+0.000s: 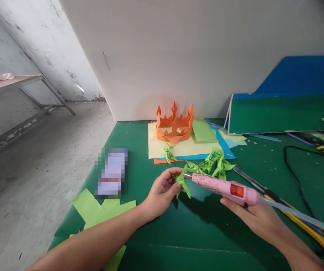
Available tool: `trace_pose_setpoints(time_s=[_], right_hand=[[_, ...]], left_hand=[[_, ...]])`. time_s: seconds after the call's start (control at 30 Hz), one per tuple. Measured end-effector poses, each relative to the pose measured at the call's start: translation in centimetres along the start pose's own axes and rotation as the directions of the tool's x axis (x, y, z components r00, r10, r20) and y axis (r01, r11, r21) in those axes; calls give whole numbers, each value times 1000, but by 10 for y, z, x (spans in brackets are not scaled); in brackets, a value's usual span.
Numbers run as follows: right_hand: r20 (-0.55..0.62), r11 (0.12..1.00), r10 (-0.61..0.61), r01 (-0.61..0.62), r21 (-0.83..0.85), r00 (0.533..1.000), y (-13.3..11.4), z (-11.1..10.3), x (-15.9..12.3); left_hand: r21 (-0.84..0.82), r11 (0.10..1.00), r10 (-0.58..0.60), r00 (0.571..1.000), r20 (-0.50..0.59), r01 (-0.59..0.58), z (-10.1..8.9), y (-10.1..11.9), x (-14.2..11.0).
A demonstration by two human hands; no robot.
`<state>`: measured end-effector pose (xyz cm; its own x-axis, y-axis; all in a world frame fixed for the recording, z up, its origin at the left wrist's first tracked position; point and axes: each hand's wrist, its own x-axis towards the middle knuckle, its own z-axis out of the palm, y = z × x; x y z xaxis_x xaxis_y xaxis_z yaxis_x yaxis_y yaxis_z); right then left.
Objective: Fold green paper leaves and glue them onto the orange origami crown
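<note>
Between the fingers of my left hand (pixel 164 190) is a green folded paper flower (pixel 183 181) with pointed petals. My right hand (pixel 260 215) grips a pink hot glue gun (pixel 215 183) with an orange-red switch and a clear glue stick (pixel 300 214) running out of its back. The metal nozzle points left, right at the flower's upper petal; whether it touches I cannot tell. Beyond my hands lie several more green paper flowers (pixel 221 165), and a single paper flower (pixel 168 153) sits a little to their left.
An orange paper crown (pixel 174 130) stands on stacked coloured sheets (pixel 154 146) against a white panel. At left are a blurred phone-like object (pixel 113 172) and green paper squares (pixel 94 210). Yellow-handled scissors (pixel 311 229) and a black cable (pixel 294 173) lie right, before a green board (pixel 280 114).
</note>
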<state>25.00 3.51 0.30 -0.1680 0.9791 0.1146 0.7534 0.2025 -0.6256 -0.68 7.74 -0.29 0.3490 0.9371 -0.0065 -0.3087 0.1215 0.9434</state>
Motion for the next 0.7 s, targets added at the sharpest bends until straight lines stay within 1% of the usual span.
trace_pose_setpoints(time_s=[0.13,0.37,0.5,0.6,0.63,0.7], right_hand=[[-54,1000,18,-19,-22,998,1,0,0],[-61,998,24,-28,-60,998,0,-2,1],[-76,999,-10,6,-54,997,0,-3,3],[-75,998,-42,39,-43,996,5,-4,4],[-91,999,-36,33,-34,995,7,-4,4],[-165,1000,8,-7,8,986,12,-3,5]], left_hand=[[6,1000,0,1000,22,0,0,1,1],[17,1000,8,1000,11,-8,1,2,1],[37,999,-7,1000,9,6,0,2,1],[46,999,-3,1000,20,2,0,2,1],[48,999,0,1000,25,-1,0,2,1],[48,999,0,999,36,-2,1,2,1]])
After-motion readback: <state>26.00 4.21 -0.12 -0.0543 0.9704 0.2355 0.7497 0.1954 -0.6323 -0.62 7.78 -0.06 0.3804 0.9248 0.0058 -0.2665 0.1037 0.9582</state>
